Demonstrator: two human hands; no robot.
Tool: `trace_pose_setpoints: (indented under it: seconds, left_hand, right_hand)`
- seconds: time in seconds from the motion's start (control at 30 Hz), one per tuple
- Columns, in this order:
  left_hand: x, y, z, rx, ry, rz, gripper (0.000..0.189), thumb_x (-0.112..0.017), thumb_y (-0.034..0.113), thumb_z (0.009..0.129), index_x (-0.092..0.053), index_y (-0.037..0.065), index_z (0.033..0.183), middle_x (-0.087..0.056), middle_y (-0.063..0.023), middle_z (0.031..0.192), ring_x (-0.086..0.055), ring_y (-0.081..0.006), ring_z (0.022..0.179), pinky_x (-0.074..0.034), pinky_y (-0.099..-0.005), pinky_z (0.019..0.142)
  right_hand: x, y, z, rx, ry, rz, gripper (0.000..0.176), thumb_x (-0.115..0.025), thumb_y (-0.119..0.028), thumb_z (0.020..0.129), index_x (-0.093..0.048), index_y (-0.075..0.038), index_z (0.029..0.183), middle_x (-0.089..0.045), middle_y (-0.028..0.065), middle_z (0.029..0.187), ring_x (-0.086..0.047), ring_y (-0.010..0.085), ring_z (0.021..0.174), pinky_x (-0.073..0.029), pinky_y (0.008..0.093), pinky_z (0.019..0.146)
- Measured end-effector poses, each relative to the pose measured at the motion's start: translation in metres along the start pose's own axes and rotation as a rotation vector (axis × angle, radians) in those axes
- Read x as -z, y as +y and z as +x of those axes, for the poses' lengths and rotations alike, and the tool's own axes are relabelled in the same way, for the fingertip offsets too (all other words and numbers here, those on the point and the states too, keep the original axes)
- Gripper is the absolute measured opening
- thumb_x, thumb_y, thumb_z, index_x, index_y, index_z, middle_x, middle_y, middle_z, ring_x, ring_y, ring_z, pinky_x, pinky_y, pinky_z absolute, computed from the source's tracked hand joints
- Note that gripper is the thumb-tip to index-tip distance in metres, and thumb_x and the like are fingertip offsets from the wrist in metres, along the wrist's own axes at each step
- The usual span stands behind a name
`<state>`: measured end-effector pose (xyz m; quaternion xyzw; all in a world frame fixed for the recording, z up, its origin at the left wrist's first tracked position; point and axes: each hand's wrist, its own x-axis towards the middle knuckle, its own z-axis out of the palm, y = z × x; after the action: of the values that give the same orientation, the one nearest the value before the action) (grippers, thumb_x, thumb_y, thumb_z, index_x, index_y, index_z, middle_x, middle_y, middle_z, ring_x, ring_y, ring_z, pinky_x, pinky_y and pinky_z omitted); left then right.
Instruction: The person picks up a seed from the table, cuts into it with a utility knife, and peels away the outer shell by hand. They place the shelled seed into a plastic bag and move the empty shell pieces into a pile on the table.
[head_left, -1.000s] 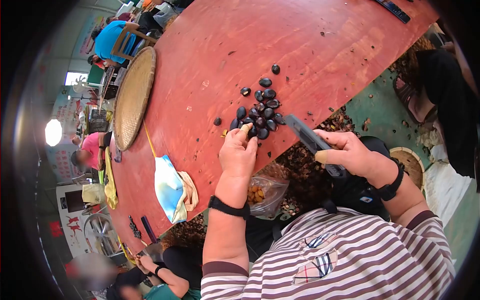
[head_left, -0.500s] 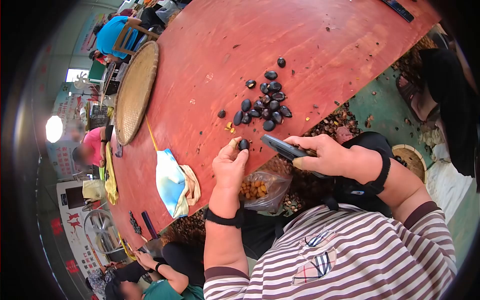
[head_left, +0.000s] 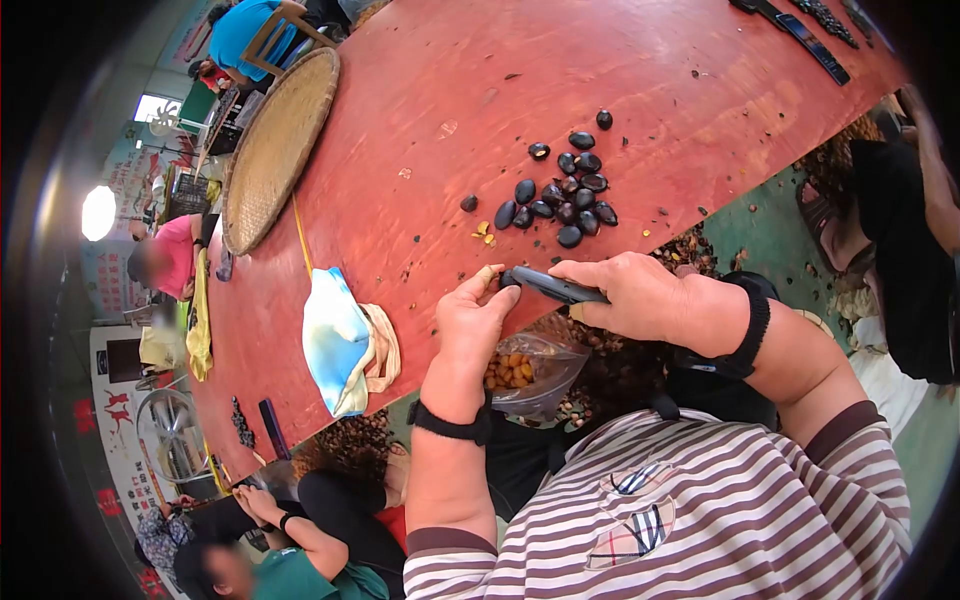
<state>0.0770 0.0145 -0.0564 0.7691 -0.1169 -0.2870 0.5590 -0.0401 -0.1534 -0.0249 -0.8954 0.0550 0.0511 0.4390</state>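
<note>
My left hand pinches a dark oval nut between thumb and fingertips, above the table's near edge. Gripped in my right hand is a dark grey hand tool, perhaps clippers or pliers. Its tip meets the nut at my left fingertips; fingers hide part of the contact. Just beyond my hands, a loose cluster of shiny black nuts lies on the red table. Small yellow bits lie beside the cluster. Below my left hand, a clear plastic bag holds orange-yellow kernels.
A round woven tray rests along the table's far left side. A blue-and-white cloth bag lies left of my forearm. A phone is at the upper right. Other people sit around the table, one in a green shirt. Shells litter the floor.
The tool in my right hand has moved left and now touches the nut in my left hand. My view has shifted slightly, so the table's contents appear displaced.
</note>
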Motion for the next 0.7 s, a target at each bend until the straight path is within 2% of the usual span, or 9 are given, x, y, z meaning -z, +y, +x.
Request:
trace_pose_setpoints:
  seconds: [0.1, 0.2, 0.33, 0.7]
  left_hand:
    - [-0.003, -0.001, -0.001, -0.024, 0.022, -0.113, 0.029, -0.063, -0.002, 0.067, -0.057, -0.004, 0.096, -0.057, -0.0009, 0.077, -0.052, -0.0053, 0.069, -0.043, -0.0173, 0.061]
    - [-0.002, 0.004, 0.000, 0.019, 0.041, 0.047, 0.028, -0.064, -0.003, 0.066, -0.058, -0.005, 0.093, -0.058, -0.0016, 0.077, -0.052, -0.0054, 0.068, -0.043, -0.0175, 0.061]
    - [-0.002, 0.002, 0.003, 0.009, 0.027, 0.018, 0.027, -0.065, -0.003, 0.065, -0.059, -0.005, 0.091, -0.059, -0.0039, 0.076, -0.052, -0.0061, 0.067, -0.043, -0.0175, 0.059]
    - [-0.004, 0.012, 0.000, 0.028, 0.067, 0.154, 0.024, -0.066, -0.001, 0.065, -0.060, -0.005, 0.088, -0.061, -0.0055, 0.076, -0.052, -0.0067, 0.064, -0.043, -0.0190, 0.057]
  right_hand:
    - [0.003, -0.006, 0.003, -0.024, -0.038, -0.046, 0.034, -0.053, -0.016, 0.069, -0.051, -0.013, 0.102, -0.057, 0.0170, 0.071, -0.055, 0.0352, 0.072, -0.042, 0.0435, 0.062]
    - [0.004, -0.010, 0.007, -0.025, -0.071, -0.109, 0.033, -0.053, -0.016, 0.069, -0.050, -0.013, 0.102, -0.057, 0.0175, 0.070, -0.055, 0.0354, 0.072, -0.042, 0.0439, 0.062]
    - [0.007, -0.015, 0.008, -0.027, -0.115, -0.169, 0.032, -0.053, -0.016, 0.070, -0.049, -0.012, 0.102, -0.057, 0.0176, 0.069, -0.056, 0.0353, 0.070, -0.043, 0.0442, 0.061]
    - [-0.016, 0.003, -0.001, 0.083, -0.025, -0.221, 0.029, -0.050, -0.016, 0.074, -0.042, -0.009, 0.101, -0.057, 0.0180, 0.066, -0.056, 0.0346, 0.064, -0.044, 0.0438, 0.055]
